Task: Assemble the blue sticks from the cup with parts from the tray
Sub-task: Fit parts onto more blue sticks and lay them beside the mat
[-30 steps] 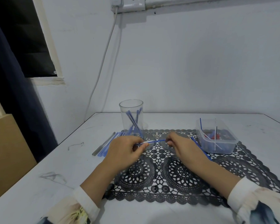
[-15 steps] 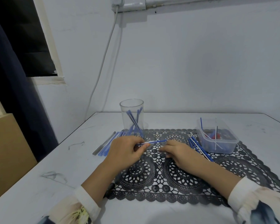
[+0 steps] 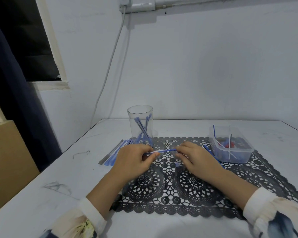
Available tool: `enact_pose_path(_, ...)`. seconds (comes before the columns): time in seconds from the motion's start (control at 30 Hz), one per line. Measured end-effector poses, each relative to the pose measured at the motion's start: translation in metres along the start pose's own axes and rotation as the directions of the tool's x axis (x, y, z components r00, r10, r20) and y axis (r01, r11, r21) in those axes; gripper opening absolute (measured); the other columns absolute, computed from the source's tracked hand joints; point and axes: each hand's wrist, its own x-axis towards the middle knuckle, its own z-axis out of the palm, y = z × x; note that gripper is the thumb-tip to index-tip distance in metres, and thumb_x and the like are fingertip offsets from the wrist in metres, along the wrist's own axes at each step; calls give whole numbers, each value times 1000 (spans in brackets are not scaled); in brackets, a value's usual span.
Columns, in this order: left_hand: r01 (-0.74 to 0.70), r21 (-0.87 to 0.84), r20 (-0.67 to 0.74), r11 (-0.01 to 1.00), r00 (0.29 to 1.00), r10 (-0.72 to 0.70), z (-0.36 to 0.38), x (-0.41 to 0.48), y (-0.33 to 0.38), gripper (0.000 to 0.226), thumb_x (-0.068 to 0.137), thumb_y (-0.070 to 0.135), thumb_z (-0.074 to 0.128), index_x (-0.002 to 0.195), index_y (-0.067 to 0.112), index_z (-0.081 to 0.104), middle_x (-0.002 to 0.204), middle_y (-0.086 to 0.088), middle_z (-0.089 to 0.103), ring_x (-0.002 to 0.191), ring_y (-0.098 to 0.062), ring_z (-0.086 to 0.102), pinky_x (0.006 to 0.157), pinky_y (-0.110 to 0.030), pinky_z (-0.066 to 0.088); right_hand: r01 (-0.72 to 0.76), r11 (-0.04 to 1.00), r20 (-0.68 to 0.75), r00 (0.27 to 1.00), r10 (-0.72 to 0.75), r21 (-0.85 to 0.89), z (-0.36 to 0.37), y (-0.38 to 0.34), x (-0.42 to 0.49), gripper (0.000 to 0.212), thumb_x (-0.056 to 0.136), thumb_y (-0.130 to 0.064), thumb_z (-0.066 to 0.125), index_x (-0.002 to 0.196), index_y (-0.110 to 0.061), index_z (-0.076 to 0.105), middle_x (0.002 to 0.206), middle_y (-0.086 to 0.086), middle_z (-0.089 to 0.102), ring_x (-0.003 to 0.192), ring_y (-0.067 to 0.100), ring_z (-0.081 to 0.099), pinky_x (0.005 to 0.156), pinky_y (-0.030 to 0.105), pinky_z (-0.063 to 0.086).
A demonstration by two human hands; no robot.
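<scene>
A thin blue stick point(image 3: 163, 151) lies level between my two hands above the black lace mat point(image 3: 187, 182). My left hand point(image 3: 132, 160) pinches its left end with curled fingers. My right hand point(image 3: 194, 157) pinches its right end. Behind my left hand stands a clear cup point(image 3: 140, 125) with several blue sticks leaning inside. A clear plastic tray point(image 3: 230, 146) at the right holds thin refills and small red and blue parts.
Several finished blue pens point(image 3: 115, 154) lie in a row left of the cup on the white table point(image 3: 58, 182). More blue sticks point(image 3: 213, 156) lie between my right hand and the tray. A small blue cap point(image 3: 177, 164) sits on the mat.
My right hand drew back toward me from the stick's end, then returned to it. The left hand kept its hold and stayed in place.
</scene>
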Motion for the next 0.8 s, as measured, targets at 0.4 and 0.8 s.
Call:
enact_pose_path(0.4,-22,83,12,996,1000,22,5,0,4,28,88,50,52,85,27,69,63,12,55,61,-3,48,53,-15,30,164,982,-189,965,-180,-99,-2,-19,-4,39,83,-14,42,113,-5,64,103,10,65,93,21,59,88,28,46)
enact_pose_path(0.8,9,93,35,996,999,-12,3,0,4,31,88,53,48,89,29,68,64,14,55,64,-2,51,54,-14,30,178,972,-128,972,-198,-152,-1,-20,-2,38,86,-21,43,114,-7,65,96,4,66,84,18,61,79,27,48)
